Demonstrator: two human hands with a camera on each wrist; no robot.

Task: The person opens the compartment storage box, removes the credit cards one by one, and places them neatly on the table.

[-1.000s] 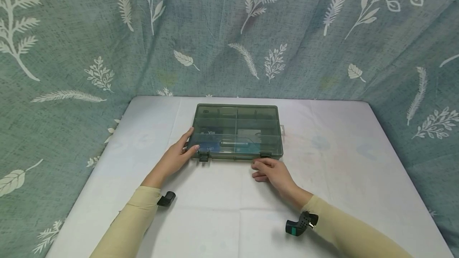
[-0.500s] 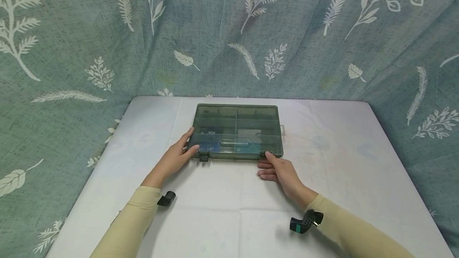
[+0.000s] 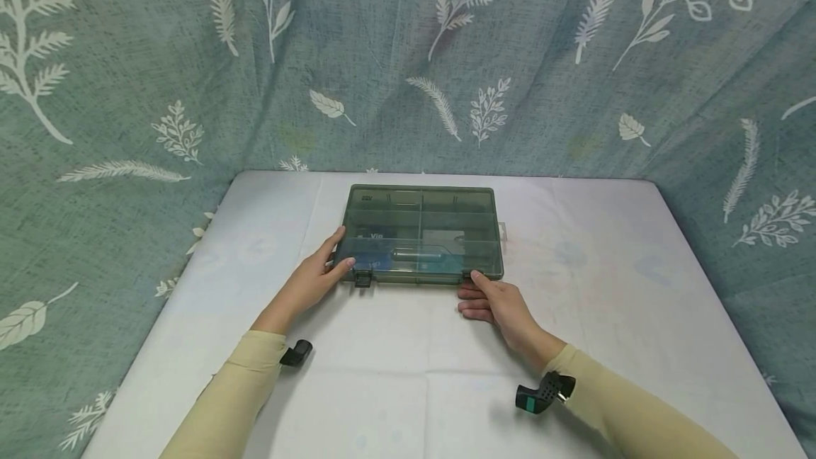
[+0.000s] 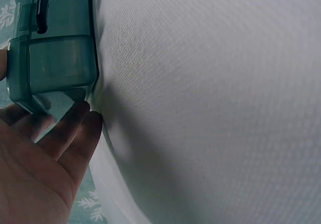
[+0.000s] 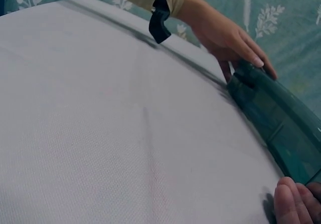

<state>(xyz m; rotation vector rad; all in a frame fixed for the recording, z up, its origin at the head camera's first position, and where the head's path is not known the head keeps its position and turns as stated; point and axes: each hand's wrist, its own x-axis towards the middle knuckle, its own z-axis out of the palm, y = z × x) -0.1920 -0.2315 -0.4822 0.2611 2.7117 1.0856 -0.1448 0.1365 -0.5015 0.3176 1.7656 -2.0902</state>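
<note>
A translucent dark-green compartment box [image 3: 440, 222] lies on the white-covered table, its lid down. Through the lid show blue cards, a pale card and dividers. My left hand [image 3: 309, 278] grips the box's left end, thumb over the front corner; in the left wrist view its fingers [image 4: 70, 133] lie along the end wall. The front-left latch [image 3: 363, 278] sticks out from the front edge. At the front-right corner my right hand [image 3: 500, 303] has its thumb on the other latch [image 3: 467, 276], with the fingers bent below the rim. That thumb partly hides the latch.
White cloth covers the table [image 3: 395, 388]. Green leaf-patterned curtains [image 3: 408, 55] hang behind it and along both sides. A clear tab [image 3: 503, 231] juts from the box's right side. Black wrist cameras sit at both sleeves.
The right hand has shifted slightly right, and its thumb has moved up onto the front-right latch. It stays there over the last half second. The left hand and box have not moved.
</note>
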